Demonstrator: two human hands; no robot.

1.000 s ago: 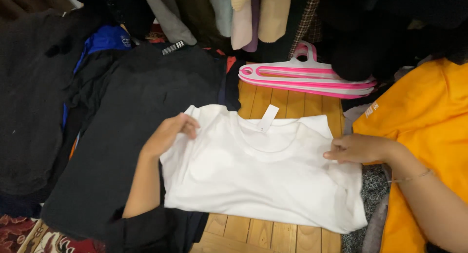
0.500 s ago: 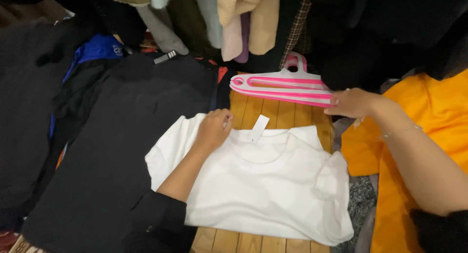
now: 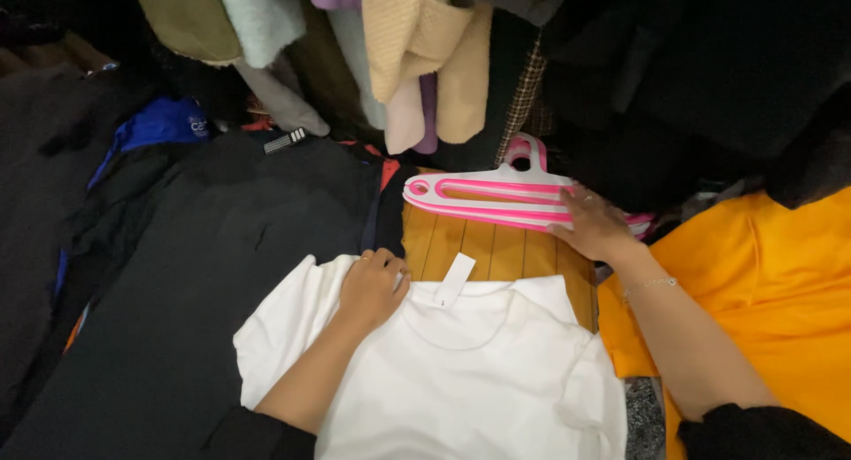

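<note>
A white t-shirt lies flat on a wooden slatted surface, its neck label pointing away from me. My left hand rests on the shirt's left shoulder near the collar, fingers curled on the cloth. My right hand lies on the right end of a stack of pink and white plastic hangers just beyond the shirt, fingers spread over them.
Dark garments cover the left side, with a blue one behind. An orange cloth lies at the right. Hanging clothes in beige, lilac and pale green crowd the back, black ones at the upper right.
My right hand left the shirt's right shoulder and reached forward onto the hangers. My left hand slid from the sleeve toward the collar. The view moved closer.
</note>
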